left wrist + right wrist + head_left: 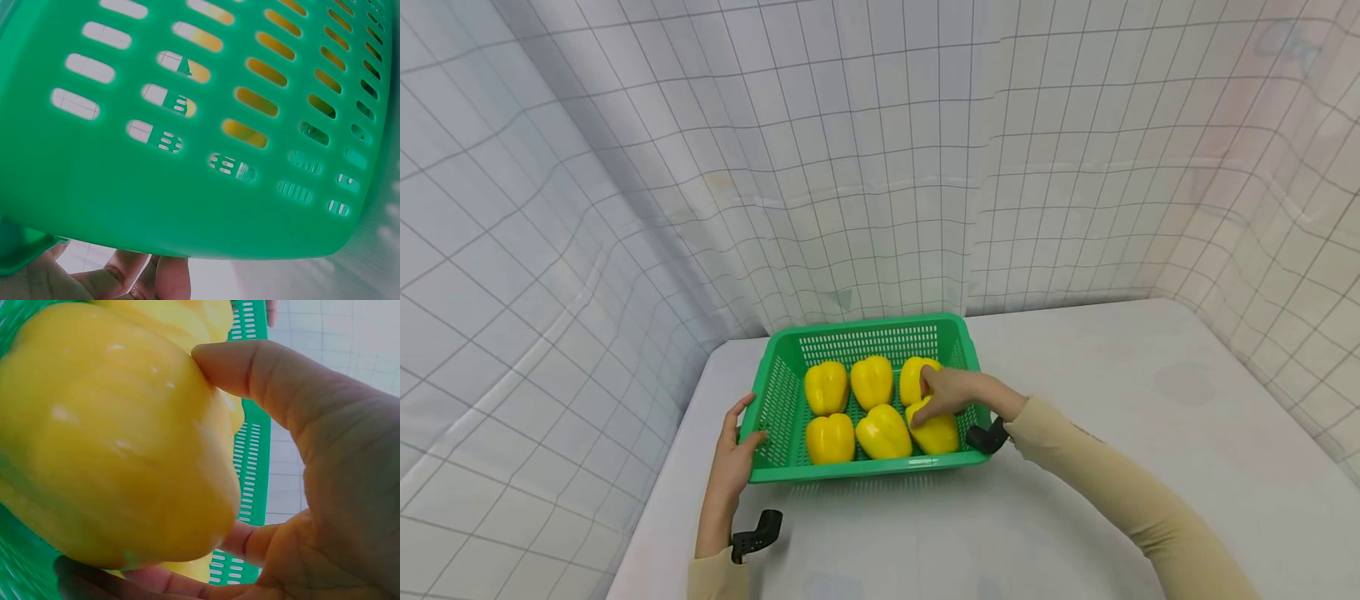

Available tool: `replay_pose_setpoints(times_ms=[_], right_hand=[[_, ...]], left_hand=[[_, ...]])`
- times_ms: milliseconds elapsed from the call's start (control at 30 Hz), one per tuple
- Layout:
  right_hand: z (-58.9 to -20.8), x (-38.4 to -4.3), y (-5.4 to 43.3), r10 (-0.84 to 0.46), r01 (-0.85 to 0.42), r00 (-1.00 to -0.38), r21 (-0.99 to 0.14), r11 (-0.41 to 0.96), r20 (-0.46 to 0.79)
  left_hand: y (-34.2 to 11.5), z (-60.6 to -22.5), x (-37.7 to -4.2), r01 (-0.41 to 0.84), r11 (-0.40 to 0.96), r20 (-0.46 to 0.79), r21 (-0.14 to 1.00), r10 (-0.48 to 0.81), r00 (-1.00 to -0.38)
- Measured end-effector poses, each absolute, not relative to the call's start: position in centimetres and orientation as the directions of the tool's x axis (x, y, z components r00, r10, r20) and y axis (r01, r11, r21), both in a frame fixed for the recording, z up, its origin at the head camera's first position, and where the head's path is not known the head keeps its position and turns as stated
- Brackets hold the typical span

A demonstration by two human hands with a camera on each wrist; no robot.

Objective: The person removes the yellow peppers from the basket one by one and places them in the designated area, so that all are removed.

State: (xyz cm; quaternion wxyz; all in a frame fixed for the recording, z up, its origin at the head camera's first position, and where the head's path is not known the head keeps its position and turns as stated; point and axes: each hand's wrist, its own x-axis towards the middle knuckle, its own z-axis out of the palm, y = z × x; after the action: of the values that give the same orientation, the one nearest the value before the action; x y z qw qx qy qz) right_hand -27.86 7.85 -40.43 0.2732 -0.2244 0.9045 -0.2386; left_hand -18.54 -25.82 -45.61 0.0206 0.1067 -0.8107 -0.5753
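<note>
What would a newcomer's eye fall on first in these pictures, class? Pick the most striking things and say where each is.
Probably the six glossy yellow peppers, set in two rows of three inside a bright green basket on the pale tabletop. Next, perhaps, the person's right grip around the near-right pepper, while the left grip holds the basket's left side.

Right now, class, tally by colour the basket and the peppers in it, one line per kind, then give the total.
Yellow peppers: 6
Green basket: 1
Total: 7
</note>
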Motion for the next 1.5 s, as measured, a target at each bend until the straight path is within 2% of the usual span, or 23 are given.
replay_pose_setpoints(times_ms=[333, 800, 967, 1233, 1500], right_hand=[[-40.3, -27.8, 8.1, -0.57, -0.341, -0.768, -0.567, 0.75, -0.292], [-40.6, -27.2, 8.4, -0.565, -0.319, -0.801, -0.656, 0.684, -0.199], [-40.3, -26.8, 8.6, -0.533, -0.279, -0.822, -0.676, 0.682, -0.199], [-40.5, -26.5, 9.0, -0.531, -0.299, -0.835, -0.694, 0.655, -0.141], [-40.0, -26.0, 9.6, -0.502, -0.292, -0.857, -0.69, 0.662, -0.119]], left_hand=[[-26.0, -45.5, -18.5, -0.151, 0.315, -0.092, 0.937, -0.192, -0.977], [-26.4, -45.8, -17.9, -0.172, 0.321, -0.106, 0.931, -0.214, -0.971], [-26.3, -46.1, -17.7, -0.175, 0.328, -0.079, 0.928, -0.286, -0.955], [-25.4, -46.8, -17.3, -0.113, 0.35, 0.066, 0.93, -0.461, -0.885], [-25.1, -47.0, -17.8, -0.078, 0.32, 0.091, 0.944, -0.479, -0.873]])
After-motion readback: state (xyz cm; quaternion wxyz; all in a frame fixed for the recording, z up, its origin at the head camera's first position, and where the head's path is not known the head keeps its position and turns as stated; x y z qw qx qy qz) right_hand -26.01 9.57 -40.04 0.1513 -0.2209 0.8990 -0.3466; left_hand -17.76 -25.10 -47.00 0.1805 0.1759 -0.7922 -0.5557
